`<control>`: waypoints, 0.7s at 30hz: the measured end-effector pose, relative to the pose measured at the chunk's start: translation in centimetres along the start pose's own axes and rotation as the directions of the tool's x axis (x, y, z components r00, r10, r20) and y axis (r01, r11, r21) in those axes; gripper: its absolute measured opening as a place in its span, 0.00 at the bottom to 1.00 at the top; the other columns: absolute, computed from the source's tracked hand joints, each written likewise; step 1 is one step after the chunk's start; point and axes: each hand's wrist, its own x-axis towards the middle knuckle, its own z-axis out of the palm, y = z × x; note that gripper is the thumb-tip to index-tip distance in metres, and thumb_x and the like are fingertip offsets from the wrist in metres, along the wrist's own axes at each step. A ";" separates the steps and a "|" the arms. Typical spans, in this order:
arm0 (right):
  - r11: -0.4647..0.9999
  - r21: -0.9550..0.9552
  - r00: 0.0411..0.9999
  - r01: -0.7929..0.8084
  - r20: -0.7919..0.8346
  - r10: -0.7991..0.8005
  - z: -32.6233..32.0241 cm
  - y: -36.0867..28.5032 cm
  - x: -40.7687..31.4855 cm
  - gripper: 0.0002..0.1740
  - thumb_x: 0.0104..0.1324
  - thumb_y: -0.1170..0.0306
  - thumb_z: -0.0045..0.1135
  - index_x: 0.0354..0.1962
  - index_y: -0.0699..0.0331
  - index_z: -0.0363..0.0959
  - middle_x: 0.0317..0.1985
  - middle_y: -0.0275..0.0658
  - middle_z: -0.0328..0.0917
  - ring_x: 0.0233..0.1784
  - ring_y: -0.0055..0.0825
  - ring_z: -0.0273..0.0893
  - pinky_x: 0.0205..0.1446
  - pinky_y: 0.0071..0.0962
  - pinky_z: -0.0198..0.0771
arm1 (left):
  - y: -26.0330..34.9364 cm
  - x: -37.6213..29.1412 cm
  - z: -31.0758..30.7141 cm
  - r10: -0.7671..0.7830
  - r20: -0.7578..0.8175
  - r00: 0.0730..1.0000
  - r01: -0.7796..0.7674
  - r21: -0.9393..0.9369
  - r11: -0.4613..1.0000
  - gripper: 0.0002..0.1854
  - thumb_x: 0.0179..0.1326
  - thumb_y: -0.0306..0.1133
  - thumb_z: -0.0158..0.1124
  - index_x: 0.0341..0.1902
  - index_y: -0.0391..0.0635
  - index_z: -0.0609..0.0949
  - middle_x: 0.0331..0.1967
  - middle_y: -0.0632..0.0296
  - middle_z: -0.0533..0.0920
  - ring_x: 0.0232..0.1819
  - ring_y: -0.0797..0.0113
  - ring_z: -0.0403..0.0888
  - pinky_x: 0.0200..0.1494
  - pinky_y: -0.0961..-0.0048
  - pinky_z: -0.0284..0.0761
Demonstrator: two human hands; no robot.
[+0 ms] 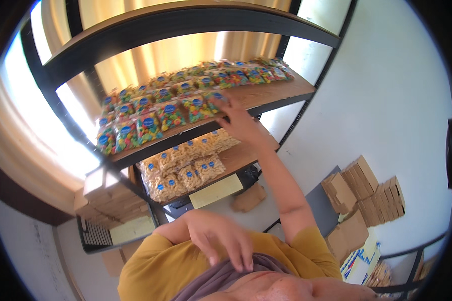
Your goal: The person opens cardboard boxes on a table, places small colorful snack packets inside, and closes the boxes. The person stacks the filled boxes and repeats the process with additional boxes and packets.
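Observation:
My right hand (pixel 237 122) reaches up to the middle shelf of a metal rack. Its fingers are spread, with the blurred fingertips over a clear bag of colourful candy (pixel 212 104) at the right end of the front row. The thumb hangs apart near the shelf edge. Several similar candy bags (pixel 148 126) with round blue labels stand in rows on the wood-look shelf board (pixel 263 92). In front of my chest, my left hand (pixel 222 237) is bent downward, fingers loosely apart. Its fingertips lie over a mauve cloth (pixel 226 272) at my neck; I see nothing held.
Bags of pale puffed snacks (pixel 188 165) fill part of the lower shelf. Cardboard boxes (pixel 113 199) sit in a dark plastic crate (pixel 94 237) at left. Flattened cartons (pixel 361 188) lean by the right wall. A black rack frame (pixel 416 259) stands at lower right.

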 end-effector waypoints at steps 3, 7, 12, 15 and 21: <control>0.982 -0.157 0.990 0.109 -0.071 -0.121 0.6 1.0 -0.4 0.29 0.65 0.71 0.64 0.64 0.53 0.72 0.66 0.51 0.68 0.63 0.50 0.73 0.67 0.43 0.69 | 0.0 -1.5 -0.9 -0.128 -0.200 0.971 0.136 0.028 0.990 0.25 0.69 0.42 0.65 0.60 0.34 0.81 0.60 0.45 0.81 0.60 0.49 0.78 0.63 0.55 0.71; 0.994 -0.040 0.966 0.104 -0.235 -0.111 0.6 1.0 -2.0 0.26 0.62 0.80 0.61 0.59 0.55 0.76 0.60 0.44 0.74 0.60 0.47 0.74 0.62 0.41 0.72 | -1.5 -2.3 -1.4 -0.212 -0.473 0.855 0.251 0.021 0.968 0.21 0.71 0.40 0.62 0.58 0.36 0.82 0.55 0.49 0.83 0.58 0.54 0.80 0.61 0.60 0.72; 0.996 -0.038 0.933 0.081 -0.348 -0.089 -1.5 0.0 -8.3 0.31 0.60 0.81 0.61 0.61 0.51 0.76 0.59 0.43 0.75 0.56 0.45 0.74 0.59 0.40 0.72 | -4.7 -3.6 -2.3 -0.286 -0.707 0.647 0.401 -0.005 0.916 0.18 0.73 0.41 0.59 0.52 0.38 0.83 0.50 0.52 0.84 0.55 0.59 0.80 0.61 0.62 0.72; 0.997 -0.072 0.924 0.003 -0.380 -0.030 -4.3 0.1 -14.9 0.34 0.59 0.81 0.61 0.63 0.47 0.75 0.57 0.44 0.76 0.56 0.44 0.74 0.58 0.40 0.72 | -8.0 -4.6 -3.6 -0.326 -0.861 0.391 0.534 -0.076 0.842 0.19 0.74 0.42 0.57 0.56 0.40 0.81 0.50 0.54 0.84 0.55 0.61 0.80 0.61 0.64 0.72; 0.935 -0.143 0.870 -0.324 -0.434 0.235 -6.9 -2.2 -30.4 0.31 0.62 0.80 0.57 0.61 0.43 0.77 0.58 0.39 0.76 0.55 0.44 0.74 0.57 0.39 0.71 | -17.2 -3.1 -4.7 -0.520 -0.843 0.135 0.501 -0.395 0.770 0.25 0.77 0.44 0.53 0.70 0.44 0.66 0.61 0.60 0.75 0.55 0.67 0.79 0.58 0.66 0.76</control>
